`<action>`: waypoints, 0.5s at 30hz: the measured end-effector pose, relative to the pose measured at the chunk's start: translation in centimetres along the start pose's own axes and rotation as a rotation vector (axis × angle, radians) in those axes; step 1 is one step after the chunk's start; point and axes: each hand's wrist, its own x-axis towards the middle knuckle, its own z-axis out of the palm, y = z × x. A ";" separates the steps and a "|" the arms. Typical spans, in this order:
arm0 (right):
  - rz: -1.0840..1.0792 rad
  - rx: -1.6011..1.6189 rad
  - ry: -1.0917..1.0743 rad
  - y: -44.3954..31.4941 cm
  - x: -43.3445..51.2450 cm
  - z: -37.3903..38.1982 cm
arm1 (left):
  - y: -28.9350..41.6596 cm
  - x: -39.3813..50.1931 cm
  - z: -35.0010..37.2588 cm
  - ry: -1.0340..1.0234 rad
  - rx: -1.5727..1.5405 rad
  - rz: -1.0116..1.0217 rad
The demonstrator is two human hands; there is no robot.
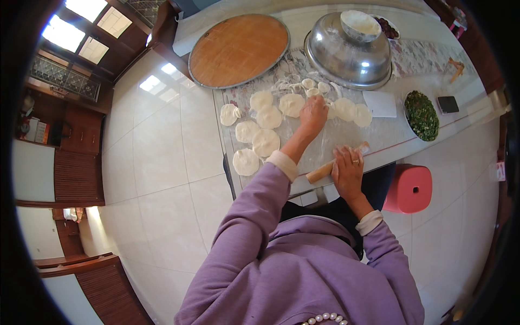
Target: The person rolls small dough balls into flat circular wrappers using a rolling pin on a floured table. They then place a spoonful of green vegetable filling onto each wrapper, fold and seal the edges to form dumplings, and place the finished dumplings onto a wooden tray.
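Note:
My left hand (314,112) reaches over the floured table to a small flattened dough piece (313,92), its fingertips touching it; whether they grip it cannot be told. Beside that piece lie several other small dough pieces (323,87). My right hand (348,164) rests on a wooden rolling pin (321,172) near the table's front edge. Thin round dough wrappers (266,142) lie to the left of my left hand, some overlapping. More wrappers (362,115) lie to its right.
A round wooden board (239,50) lies at the back left. An upturned steel basin (345,57) carries a bowl of flour (360,25). A dish of chopped green filling (422,115), a white sheet (380,104) and a phone (448,104) are at the right. A pink stool (410,189) stands below.

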 end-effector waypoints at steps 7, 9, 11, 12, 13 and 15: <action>0.002 -0.011 0.026 1.0 2.0 0.6 | -0.6 -7.4 -6.8 -0.328 -0.104 -0.015; -0.001 0.007 -0.040 1.3 3.8 1.5 | -0.7 -8.5 -8.3 -0.422 -0.223 -0.163; -0.015 -0.012 -0.046 1.4 6.0 2.9 | -0.4 -8.8 -8.9 -0.454 -0.212 -0.204; -0.057 -0.024 -0.004 1.3 6.9 3.6 | -0.2 -8.6 -9.0 -0.451 -0.142 -0.178; -0.035 -0.023 -0.036 1.2 7.7 4.2 | 0.0 -8.5 -9.1 -0.431 -0.068 -0.138; -0.037 -0.037 -0.025 1.0 9.2 5.2 | 0.4 -8.1 -8.7 -0.416 0.012 -0.164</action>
